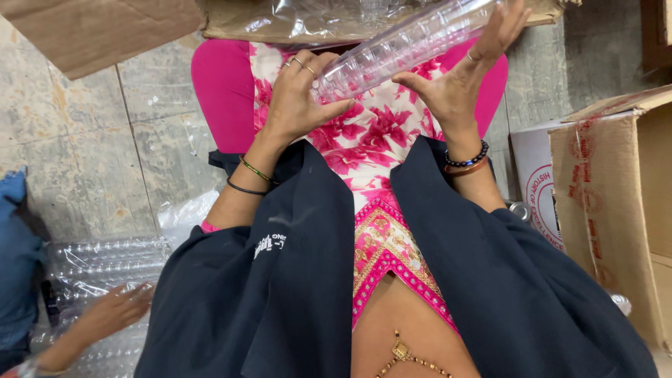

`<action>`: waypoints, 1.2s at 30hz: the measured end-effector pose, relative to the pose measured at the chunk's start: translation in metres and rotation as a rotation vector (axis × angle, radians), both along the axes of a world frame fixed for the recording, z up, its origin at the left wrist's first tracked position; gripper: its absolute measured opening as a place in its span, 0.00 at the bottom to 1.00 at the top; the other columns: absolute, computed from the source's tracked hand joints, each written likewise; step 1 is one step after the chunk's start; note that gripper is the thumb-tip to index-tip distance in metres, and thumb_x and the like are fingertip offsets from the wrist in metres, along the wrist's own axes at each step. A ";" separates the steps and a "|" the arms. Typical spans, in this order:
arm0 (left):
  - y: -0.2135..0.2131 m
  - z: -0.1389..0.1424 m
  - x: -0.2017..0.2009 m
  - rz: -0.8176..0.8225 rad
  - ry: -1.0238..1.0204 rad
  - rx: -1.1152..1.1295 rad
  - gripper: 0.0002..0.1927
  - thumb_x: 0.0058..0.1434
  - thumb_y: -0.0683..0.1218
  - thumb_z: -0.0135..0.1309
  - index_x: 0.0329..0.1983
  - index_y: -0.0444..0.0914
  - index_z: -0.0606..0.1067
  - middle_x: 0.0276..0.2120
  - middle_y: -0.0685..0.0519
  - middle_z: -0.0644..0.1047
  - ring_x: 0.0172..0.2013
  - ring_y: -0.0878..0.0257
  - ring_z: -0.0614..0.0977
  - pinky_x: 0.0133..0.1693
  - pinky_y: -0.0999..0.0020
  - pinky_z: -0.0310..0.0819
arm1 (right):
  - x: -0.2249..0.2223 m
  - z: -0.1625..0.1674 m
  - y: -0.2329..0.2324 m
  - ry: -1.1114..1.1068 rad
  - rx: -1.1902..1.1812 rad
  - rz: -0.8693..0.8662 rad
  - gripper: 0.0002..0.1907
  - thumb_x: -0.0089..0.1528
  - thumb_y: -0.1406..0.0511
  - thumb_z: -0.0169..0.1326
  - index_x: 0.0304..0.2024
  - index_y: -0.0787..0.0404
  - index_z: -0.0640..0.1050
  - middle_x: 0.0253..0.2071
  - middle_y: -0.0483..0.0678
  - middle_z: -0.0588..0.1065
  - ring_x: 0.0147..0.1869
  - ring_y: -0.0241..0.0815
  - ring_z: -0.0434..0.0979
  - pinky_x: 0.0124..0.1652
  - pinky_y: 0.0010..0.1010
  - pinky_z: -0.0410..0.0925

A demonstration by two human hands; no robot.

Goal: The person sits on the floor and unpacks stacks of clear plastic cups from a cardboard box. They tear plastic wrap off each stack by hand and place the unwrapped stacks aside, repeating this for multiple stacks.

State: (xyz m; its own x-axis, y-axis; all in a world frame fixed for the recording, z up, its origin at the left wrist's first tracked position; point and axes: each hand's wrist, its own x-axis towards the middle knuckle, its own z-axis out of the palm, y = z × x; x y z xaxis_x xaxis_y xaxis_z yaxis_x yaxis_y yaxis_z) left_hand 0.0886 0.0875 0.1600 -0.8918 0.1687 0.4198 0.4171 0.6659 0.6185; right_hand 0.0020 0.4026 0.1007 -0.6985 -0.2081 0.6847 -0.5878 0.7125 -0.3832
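Just one view here, a head-worn cam looking steeply down the wearer's own front at the lap and concrete floor [105,140]. It's really close: both hands sit at the frame's top, cardboard boxes [616,210] crowding the upper edge and right side.

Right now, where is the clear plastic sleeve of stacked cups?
In the head view, the sleeve of cups lies slanted at top centre, held between the left hand and right hand, above the pink floral lap.
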 end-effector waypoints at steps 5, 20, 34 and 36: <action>0.024 -0.037 -0.003 -0.033 -0.014 0.279 0.37 0.55 0.52 0.74 0.63 0.34 0.71 0.53 0.44 0.76 0.54 0.50 0.79 0.58 0.60 0.74 | 0.011 -0.017 -0.027 -0.519 -0.563 0.225 0.69 0.59 0.45 0.69 0.78 0.55 0.31 0.68 0.61 0.50 0.71 0.53 0.53 0.65 0.46 0.54; -0.028 -0.077 -0.047 0.048 -0.313 0.578 0.33 0.65 0.46 0.66 0.67 0.30 0.63 0.56 0.43 0.76 0.54 0.55 0.80 0.57 0.63 0.75 | 0.006 -0.002 -0.101 -0.682 -0.241 0.412 0.35 0.67 0.57 0.61 0.70 0.65 0.62 0.66 0.61 0.71 0.71 0.55 0.73 0.69 0.41 0.67; -0.053 -0.096 -0.053 0.099 -0.638 0.872 0.30 0.61 0.46 0.65 0.62 0.33 0.66 0.45 0.52 0.78 0.42 0.65 0.80 0.45 0.70 0.78 | -0.090 -0.086 -0.155 -0.397 0.010 0.575 0.06 0.64 0.68 0.57 0.43 0.63 0.78 0.41 0.55 0.78 0.49 0.58 0.78 0.50 0.46 0.70; -0.061 -0.090 -0.035 0.071 -0.698 0.985 0.29 0.61 0.46 0.64 0.61 0.34 0.67 0.43 0.51 0.78 0.39 0.64 0.80 0.42 0.68 0.78 | -0.081 -0.089 -0.139 -0.307 -0.026 0.636 0.05 0.64 0.72 0.55 0.43 0.64 0.77 0.41 0.54 0.77 0.47 0.58 0.78 0.49 0.46 0.70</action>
State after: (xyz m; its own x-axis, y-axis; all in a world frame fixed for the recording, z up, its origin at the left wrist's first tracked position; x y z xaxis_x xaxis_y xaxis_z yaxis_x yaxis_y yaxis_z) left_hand 0.0539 0.0262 0.0701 -0.9720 -0.0114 -0.2348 -0.2273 -0.2100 0.9509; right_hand -0.0794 0.2638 0.0118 -0.6093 -0.6263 0.4863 -0.7498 0.2555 -0.6104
